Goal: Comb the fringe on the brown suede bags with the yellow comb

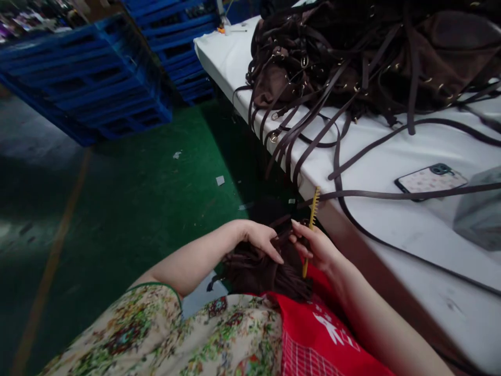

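Observation:
A dark brown bag (pixel 254 271) with gathered fabric rests in my lap, low in the head view. My left hand (pixel 264 240) is closed on its upper part, with the thumb stretched across the fabric and the other fingers mostly hidden. Just right of it, my right hand (pixel 315 246) holds a slim yellow comb-like tool (pixel 314 206) upright against the palm, teeth facing right. The thumb and fingertips of that hand come together near the bag's strap; whether they also pinch the strap I cannot tell.
To the right, a white table (pixel 376 156) carries a heap of brown bags (pixel 332 57) with long straps hanging over its edge. A phone (pixel 430 178) lies there beside a grey translucent object (pixel 479 209). Blue pallets (pixel 86 78) stand on the green floor (pixel 156 193). A red apron (pixel 305 334) covers my lap.

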The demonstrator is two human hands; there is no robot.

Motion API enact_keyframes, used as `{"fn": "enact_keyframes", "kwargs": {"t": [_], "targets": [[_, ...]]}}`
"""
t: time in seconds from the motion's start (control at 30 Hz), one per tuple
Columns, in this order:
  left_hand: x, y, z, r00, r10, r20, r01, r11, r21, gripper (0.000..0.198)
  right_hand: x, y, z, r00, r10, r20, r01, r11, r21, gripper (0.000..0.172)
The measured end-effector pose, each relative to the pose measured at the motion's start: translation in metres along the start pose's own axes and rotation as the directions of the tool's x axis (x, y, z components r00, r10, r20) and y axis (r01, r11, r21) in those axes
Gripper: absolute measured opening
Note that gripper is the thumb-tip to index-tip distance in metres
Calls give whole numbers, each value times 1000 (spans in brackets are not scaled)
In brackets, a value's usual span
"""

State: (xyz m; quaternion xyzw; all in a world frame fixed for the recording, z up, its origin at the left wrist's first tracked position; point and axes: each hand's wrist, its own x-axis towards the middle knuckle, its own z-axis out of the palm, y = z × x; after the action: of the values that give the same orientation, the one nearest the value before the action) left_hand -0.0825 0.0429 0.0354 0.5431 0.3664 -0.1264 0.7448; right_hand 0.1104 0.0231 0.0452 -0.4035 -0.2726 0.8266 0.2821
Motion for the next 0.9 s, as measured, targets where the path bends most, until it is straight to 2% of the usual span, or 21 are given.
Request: {"fn": "enact_keyframes", "kwargs": {"t": [0.1, 0.17, 0.27, 0.33, 0.37, 0.4, 0.47, 0.53, 0.57, 0.7, 0.8, 0.9], "targets": [[9, -9, 10, 995, -62, -80, 59, 998, -38, 40, -8, -5, -17, 994, -104, -28, 100, 988, -117, 43], [9, -8, 14, 989, -47, -138, 43, 999, -26, 43, -8, -14, -20, 982, -185, -19, 173, 947, -272, 41], [5, 2, 19, 965, 179, -190, -183, 983, -6, 40, 6, -28, -20, 983, -183, -11, 162, 892, -423, 42], [4, 5, 21, 946, 289, -149, -307, 945, -116, 38, 20, -35, -24, 991, -131, -15, 107, 868, -484, 38], [5, 4, 21, 945, 302, -124, -323, 922, -214, 39, 27, -37, -29, 990, -136, -28, 99, 833, -545, 34], [7, 2, 21, 948, 300, -102, -317, 893, -318, 40, 31, -38, -33, 984, -173, -50, 103, 767, -634, 36], [12, -7, 17, 954, 291, -76, -291, 831, -474, 41, 32, -37, -43, 944, -318, -87, 112, 556, -824, 46], [17, -16, 13, 950, 307, -61, -290, 794, -535, 41, 22, -32, -47, 894, -445, -60, 111, 349, -930, 36], [19, -20, 11, 946, 319, -59, -298, 783, -547, 41, 15, -28, -46, 887, -462, -20, 122, 277, -953, 28], [21, -24, 11, 930, 346, -125, -353, 743, -569, 38, -12, -2, -29, 908, -379, 179, 233, 101, -967, 27], [17, -16, 17, 920, 363, -151, -382, 732, -565, 38, -16, 15, -20, 928, -313, 202, 215, 6, -977, 23], [15, -4, 28, 893, 421, -161, -440, 737, -513, 41, -10, 17, -20, 948, -254, 190, 163, -126, -979, 17]]}}
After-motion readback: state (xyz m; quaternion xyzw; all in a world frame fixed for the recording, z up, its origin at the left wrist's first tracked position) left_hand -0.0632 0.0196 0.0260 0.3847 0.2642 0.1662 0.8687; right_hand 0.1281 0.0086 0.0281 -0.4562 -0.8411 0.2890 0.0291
